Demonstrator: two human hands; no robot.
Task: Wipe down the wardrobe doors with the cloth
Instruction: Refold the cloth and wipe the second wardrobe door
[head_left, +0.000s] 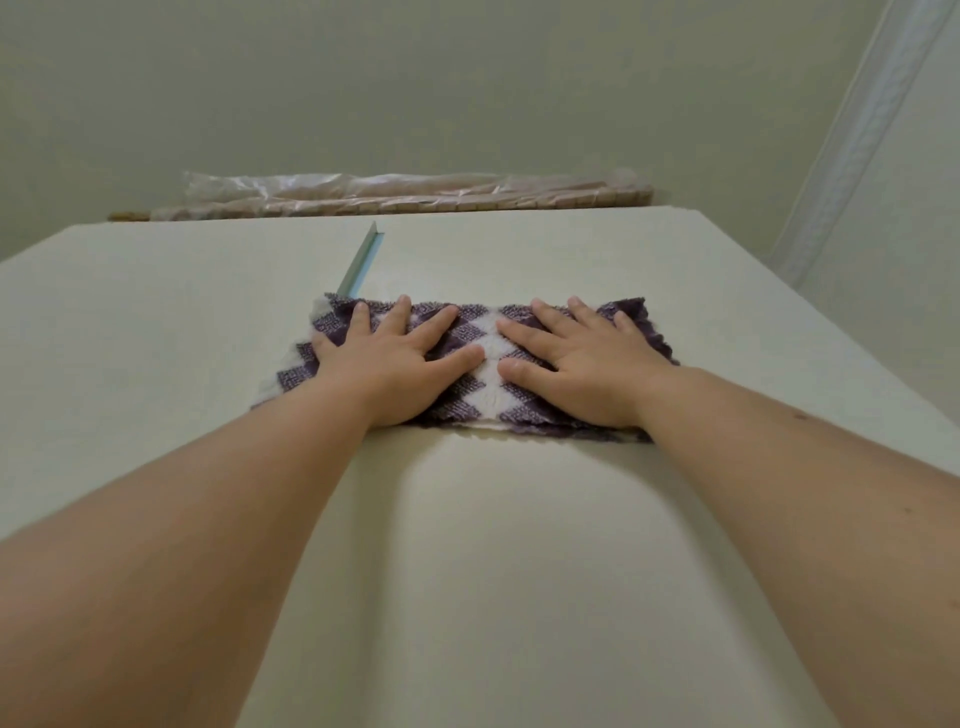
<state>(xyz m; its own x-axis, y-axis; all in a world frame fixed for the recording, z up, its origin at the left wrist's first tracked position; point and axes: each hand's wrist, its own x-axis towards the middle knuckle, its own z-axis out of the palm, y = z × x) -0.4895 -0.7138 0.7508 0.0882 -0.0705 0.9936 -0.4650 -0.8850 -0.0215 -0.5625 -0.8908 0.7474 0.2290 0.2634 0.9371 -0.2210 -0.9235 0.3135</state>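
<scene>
Purple-and-white terry cloth lies flat on the cream wardrobe door, near the door's top edge, with its long axis running left to right across the panel. We press our left hand and right hand on it side by side. The fingers are straight, spread and pointing toward the top edge, and neither hand grips the fabric.
</scene>
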